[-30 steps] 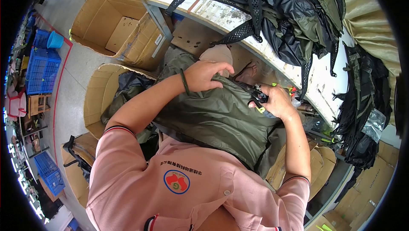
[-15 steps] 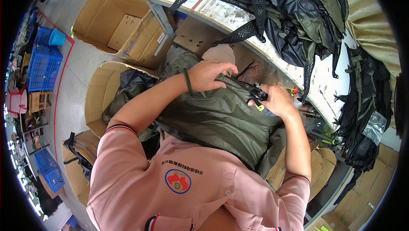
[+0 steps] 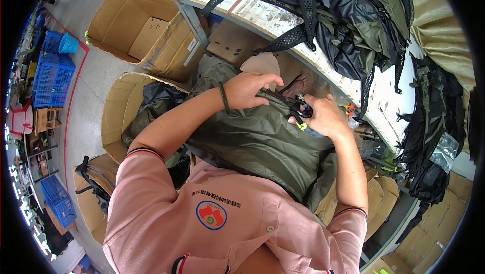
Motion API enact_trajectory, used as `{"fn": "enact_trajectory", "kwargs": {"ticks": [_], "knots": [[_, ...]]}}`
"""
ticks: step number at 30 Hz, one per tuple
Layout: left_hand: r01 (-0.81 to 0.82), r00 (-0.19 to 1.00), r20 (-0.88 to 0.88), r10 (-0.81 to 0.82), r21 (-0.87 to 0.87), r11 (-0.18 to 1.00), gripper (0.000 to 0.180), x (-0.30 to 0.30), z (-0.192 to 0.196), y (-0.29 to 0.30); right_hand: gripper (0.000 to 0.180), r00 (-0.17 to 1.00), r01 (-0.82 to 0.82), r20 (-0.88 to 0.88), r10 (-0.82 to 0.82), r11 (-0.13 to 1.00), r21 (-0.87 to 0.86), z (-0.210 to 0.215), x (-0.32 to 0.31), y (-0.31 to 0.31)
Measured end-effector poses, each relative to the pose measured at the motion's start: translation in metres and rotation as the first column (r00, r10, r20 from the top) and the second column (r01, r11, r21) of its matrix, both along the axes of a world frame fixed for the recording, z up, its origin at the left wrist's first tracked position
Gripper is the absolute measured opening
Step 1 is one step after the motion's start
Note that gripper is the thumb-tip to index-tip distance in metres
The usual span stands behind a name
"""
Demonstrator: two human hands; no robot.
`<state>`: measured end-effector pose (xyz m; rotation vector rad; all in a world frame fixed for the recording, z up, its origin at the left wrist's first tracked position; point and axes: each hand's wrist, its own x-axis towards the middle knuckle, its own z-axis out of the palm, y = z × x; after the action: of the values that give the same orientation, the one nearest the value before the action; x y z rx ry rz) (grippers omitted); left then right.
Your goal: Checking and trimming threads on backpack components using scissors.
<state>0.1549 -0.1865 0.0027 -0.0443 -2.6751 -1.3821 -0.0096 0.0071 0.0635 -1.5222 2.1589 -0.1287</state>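
Observation:
A dark olive-green piece of thin, shiny fabric [image 3: 252, 132], shaped like a bag, lies spread across my lap. My left hand [image 3: 248, 90] is curled at its upper edge, thumb and fingers on either side of the cloth. My right hand [image 3: 324, 116] grips a pair of scissors [image 3: 304, 110] with black handles. Their blades point left along the fabric's edge, toward my left fingertips. A small yellow-green tab [image 3: 301, 126] shows beneath my right fingers. Whether the blades are closed on the cloth is too small to tell.
A worn white table [image 3: 242, 8] stands ahead, with black and olive backpacks [image 3: 348, 16] on it. Cardboard boxes [image 3: 121, 16] stand to the left, one holding dark fabric [image 3: 156, 107]. Black straps [image 3: 429, 127] hang at the right. Blue crates [image 3: 53, 79] line the far left.
My right hand and the scissors have shifted slightly left, bringing the blades nearer my left hand. The left hand has stayed almost where it was.

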Motion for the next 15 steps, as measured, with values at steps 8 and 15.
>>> {"fn": "enact_trajectory", "kwargs": {"ticks": [8, 15], "knots": [[-0.002, 0.999, -0.046, 0.003, 0.021, 1.0, 0.057, 0.001, -0.007, -0.002, 0.054, 1.0, -0.001, -0.017, -0.001, 0.993, -0.117, -0.018, 0.001, 0.005], [-0.161, 0.987, -0.052, 0.155, -0.164, 0.973, 0.062, 0.01, -0.007, -0.042, 0.033, 0.937, 0.186, 0.325, -0.129, 0.971, -0.152, -0.053, 0.002, 0.039]]}}
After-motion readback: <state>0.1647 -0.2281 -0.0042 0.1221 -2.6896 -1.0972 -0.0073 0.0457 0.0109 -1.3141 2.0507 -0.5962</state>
